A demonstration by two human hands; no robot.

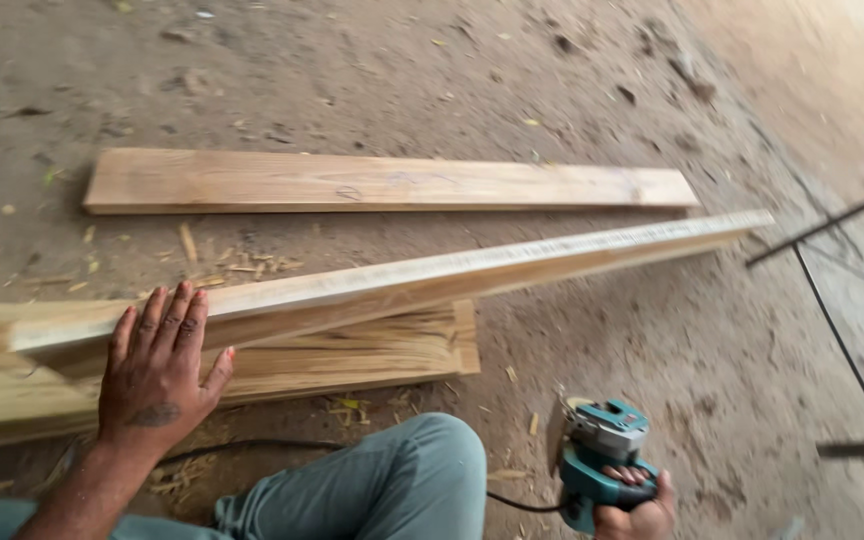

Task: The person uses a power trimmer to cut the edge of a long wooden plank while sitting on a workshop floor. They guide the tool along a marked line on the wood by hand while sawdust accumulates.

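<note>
Low right, right hand (642, 510), cut off, grips a grinder (600, 455), seemingly; left hand (157, 370) spread on plank (402, 285).

Left hand (160, 372) is flat and palm-down, fingers spread and pointing away, thumb out to the side, forearm running up from the bottom-left corner. Right hand (638, 508) sits low at the bottom edge, fingers curled tight in a fist-style grip. A bent knee sits between both arms.
</note>
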